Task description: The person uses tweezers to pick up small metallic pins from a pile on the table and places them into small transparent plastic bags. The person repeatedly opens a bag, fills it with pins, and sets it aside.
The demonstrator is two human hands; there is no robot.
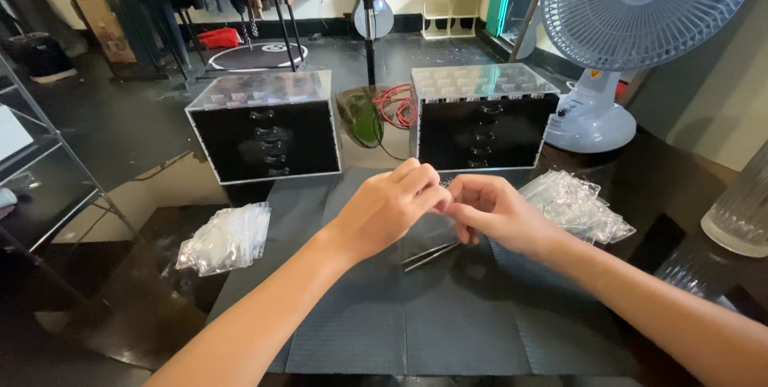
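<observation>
My left hand (390, 205) and my right hand (490, 209) meet over the middle of a dark grey mat (416, 323). Their fingertips pinch together on a small clear plastic bag (428, 231), which is mostly hidden beneath them. Thin metal tweezers (430, 255) lie on the mat just below the hands. A pile of small clear bags (572, 205) lies close to the right of my right hand. Another pile of clear bags (226, 239) lies on the left edge of the mat.
Two black acrylic drawer boxes with clear tops stand behind the mat, one at the left (268, 127) and one at the right (480, 115). A white desk fan (632, 27) stands at the back right. Ribbed glass (740, 211) sits at the right edge.
</observation>
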